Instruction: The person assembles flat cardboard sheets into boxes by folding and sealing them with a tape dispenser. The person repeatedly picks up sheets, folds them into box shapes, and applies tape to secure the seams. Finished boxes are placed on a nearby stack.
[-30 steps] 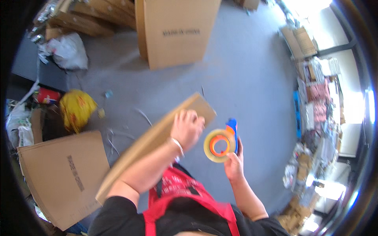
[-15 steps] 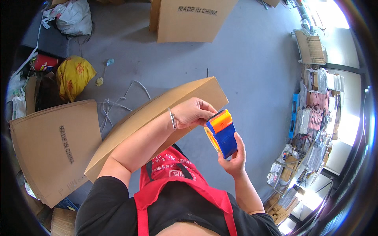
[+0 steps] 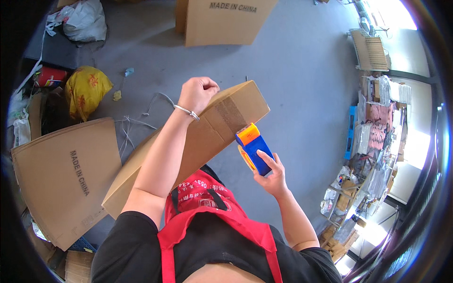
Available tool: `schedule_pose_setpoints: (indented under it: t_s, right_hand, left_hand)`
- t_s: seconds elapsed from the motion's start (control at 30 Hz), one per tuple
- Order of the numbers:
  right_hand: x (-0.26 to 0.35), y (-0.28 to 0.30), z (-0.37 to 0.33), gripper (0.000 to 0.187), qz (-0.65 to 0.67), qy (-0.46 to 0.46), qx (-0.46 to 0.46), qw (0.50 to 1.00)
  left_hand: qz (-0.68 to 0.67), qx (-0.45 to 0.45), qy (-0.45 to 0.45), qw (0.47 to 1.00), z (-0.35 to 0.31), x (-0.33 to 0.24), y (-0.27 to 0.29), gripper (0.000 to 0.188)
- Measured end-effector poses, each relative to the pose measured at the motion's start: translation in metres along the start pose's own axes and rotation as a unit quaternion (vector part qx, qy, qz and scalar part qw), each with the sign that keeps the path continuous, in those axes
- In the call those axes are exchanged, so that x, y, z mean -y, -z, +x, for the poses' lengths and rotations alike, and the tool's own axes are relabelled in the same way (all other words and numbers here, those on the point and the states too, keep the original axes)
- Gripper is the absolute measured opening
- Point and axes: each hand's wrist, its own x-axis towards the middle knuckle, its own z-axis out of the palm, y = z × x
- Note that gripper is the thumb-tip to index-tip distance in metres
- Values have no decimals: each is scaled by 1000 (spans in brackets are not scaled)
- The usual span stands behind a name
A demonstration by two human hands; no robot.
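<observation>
A long brown cardboard box (image 3: 188, 146) lies slanted in front of me. Across its right part runs a strip of packing tape (image 3: 230, 113), reaching from the far edge to the near edge. My right hand (image 3: 274, 178) is wrapped round a blue and orange tape dispenser (image 3: 257, 150), whose orange head meets the box's near edge where the strip ends. Above the far edge, left of the tape, my left hand (image 3: 198, 93) is closed with its fingers curled in. Whatever its fingertips hold, if anything, is hidden.
Flat cardboard sheets (image 3: 71, 174) are stacked at the left. Another large carton (image 3: 226, 26) stands at the far side. A yellow bag (image 3: 87, 92), a white bag (image 3: 87, 21) and loose cord (image 3: 127, 129) lie on the left. Loaded shelving (image 3: 377, 127) lines the right.
My left hand has moved away from the dispenser to the box's far edge. The dispenser has come down to the near edge, and a tape strip now crosses the box.
</observation>
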Motion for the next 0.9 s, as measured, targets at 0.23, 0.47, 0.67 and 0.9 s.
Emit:
schedule_pose_setpoints:
  t_s: [0.23, 0.47, 0.67, 0.9]
  right_hand:
    - [-28, -1, -21, 69, -10, 36, 3, 999]
    - [-42, -10, -30, 69, 28, 34, -14, 999]
    - [-46, -6, -22, 72, 62, 57, -2, 996]
    - [-81, 14, -81, 73, 44, 35, 37, 998]
  left_hand:
    - [199, 160, 215, 943, 5, 60, -35, 84]
    - [499, 204, 243, 806, 2, 24, -24, 80]
    - [486, 73, -116, 863, -138, -19, -33, 103]
    - [575, -8, -165, 801, -175, -12, -55, 111]
